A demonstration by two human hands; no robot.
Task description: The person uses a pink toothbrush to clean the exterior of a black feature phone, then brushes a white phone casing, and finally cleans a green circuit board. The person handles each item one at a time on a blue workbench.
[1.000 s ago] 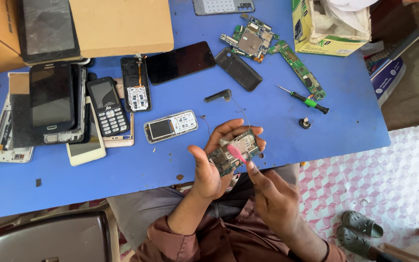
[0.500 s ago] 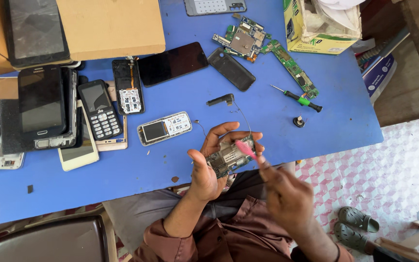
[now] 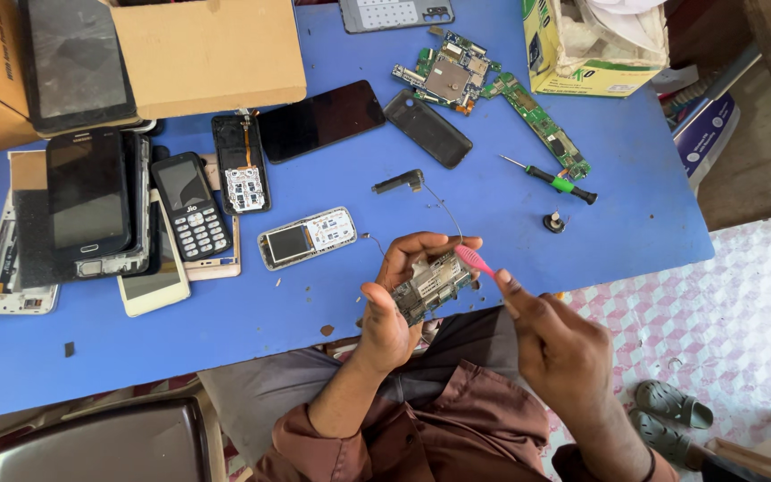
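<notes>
My left hand [image 3: 394, 308] grips a bare phone circuit board [image 3: 430, 286] by its edges, just off the near edge of the blue table [image 3: 635, 232]. My right hand [image 3: 555, 344] pinches a thin pink tool [image 3: 475, 261], and its tip rests on the board's upper right corner. A thin wire runs from the board up toward a small black part [image 3: 399, 182] on the table. A small open phone front with keypad [image 3: 307, 237] lies left of my left hand.
Several phones and screens [image 3: 91, 196] are stacked at the left. Green circuit boards [image 3: 457, 76], a black back cover [image 3: 427, 128], a green-handled screwdriver [image 3: 553, 181] and a small round part [image 3: 554, 221] lie farther back. Cardboard boxes [image 3: 207, 54] stand behind. Sandals [image 3: 671, 415] are on the floor.
My right hand has drawn slightly away to the right, with the pink tool still touching the board. The board stays in my left hand; the view has shifted a little.
</notes>
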